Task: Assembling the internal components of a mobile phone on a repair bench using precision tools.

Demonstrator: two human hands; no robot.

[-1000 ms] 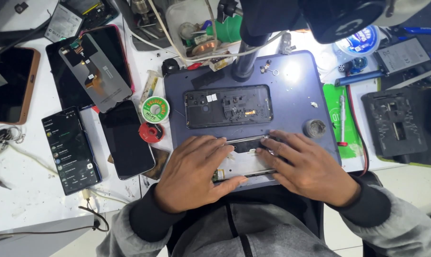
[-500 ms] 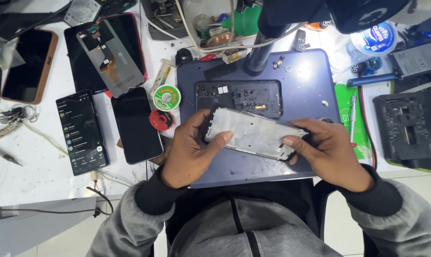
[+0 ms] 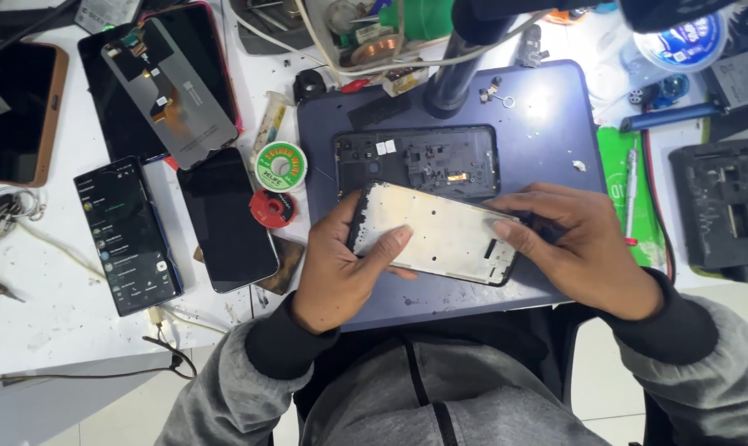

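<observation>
Phone frame (image 3: 444,235): pale, rectangular, held tilted above the dark blue work mat (image 3: 556,132). Left hand (image 3: 341,264) gripped its left end, thumb laid across the face. Right hand (image 3: 584,244) pinched its right end, fingertips closed on the edge. Opened phone body (image 3: 415,161): flat on the mat just beyond the frame, small parts inside, too fine to tell. Round tin (image 3: 679,41): top right, contents possibly paste. Bench (image 3: 52,322): bare white stretch at near left edge, beside a lit phone (image 3: 126,235).

Frame (image 3: 440,235) over mat (image 3: 556,132), phones (image 3: 225,219) left of it
</observation>
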